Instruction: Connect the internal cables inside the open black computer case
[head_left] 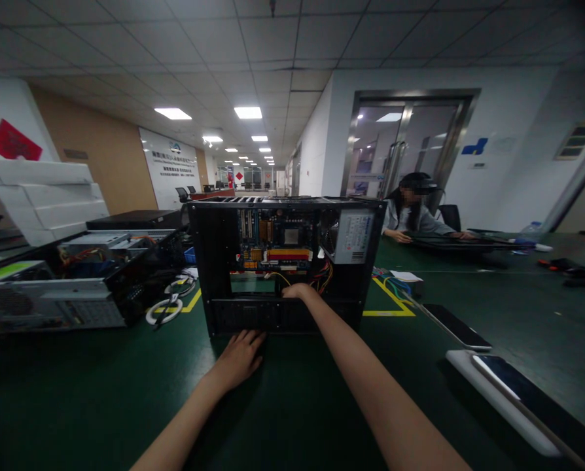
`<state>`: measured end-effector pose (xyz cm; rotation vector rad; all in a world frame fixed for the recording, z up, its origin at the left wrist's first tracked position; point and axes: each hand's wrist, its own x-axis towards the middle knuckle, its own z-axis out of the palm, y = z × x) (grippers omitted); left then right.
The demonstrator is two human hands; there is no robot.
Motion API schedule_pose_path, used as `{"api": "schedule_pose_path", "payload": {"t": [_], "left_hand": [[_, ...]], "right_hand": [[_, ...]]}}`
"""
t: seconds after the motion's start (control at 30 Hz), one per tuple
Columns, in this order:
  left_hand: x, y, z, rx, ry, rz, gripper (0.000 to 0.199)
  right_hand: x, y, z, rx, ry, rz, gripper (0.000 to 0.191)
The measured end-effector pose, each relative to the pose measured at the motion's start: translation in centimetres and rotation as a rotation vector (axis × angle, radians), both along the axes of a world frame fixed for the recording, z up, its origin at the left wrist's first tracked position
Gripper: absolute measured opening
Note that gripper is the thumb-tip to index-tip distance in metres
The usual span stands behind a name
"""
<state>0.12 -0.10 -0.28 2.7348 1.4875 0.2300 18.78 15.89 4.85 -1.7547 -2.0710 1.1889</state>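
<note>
In front of me a black computer case (283,315) stands on the green table, its side uncovered. Inside it are a motherboard (258,232) with orange and red slots and, at the upper right, a silver power supply (355,237) beside a dark fan. Loose coloured cables (324,278) hang below these. My left hand (239,356) rests on the table with its fingers stretched out, the tips at the case's lower edge. My right hand (296,291) reaches over the lower frame into the case; its fingers are mostly hidden, near a thin yellow wire (275,278).
Another opened computer case (91,281) lies to the left, with coiled cables (165,309) beside it. Yellow tape (390,313) marks the table (273,418). Phones (457,326) and a white slab-like object (498,399) lie at right. Beyond sits a person (415,209) with a dark panel.
</note>
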Motion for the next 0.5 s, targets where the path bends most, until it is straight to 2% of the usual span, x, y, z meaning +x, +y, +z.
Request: {"api": "schedule_pose_path", "payload": {"t": [0.1, 0.17, 0.3, 0.5], "left_hand": [[0.1, 0.0, 0.0, -0.005, -0.004, 0.01, 0.049], [0.1, 0.0, 0.0, -0.012, -0.006, 0.016, 0.049], [0.2, -0.1, 0.2, -0.019, -0.009, 0.015, 0.049], [0.2, -0.3, 0.5, -0.02, -0.005, 0.017, 0.048]], "right_hand": [[0.0, 0.1, -0.1, -0.019, -0.183, 0.128, 0.01], [0.1, 0.3, -0.3, 0.019, -0.205, 0.162, 0.008], [0.2, 0.7, -0.7, 0.055, -0.18, 0.153, 0.007], [0.1, 0.8, -1.2, 0.234, -0.064, 0.131, 0.009]]}}
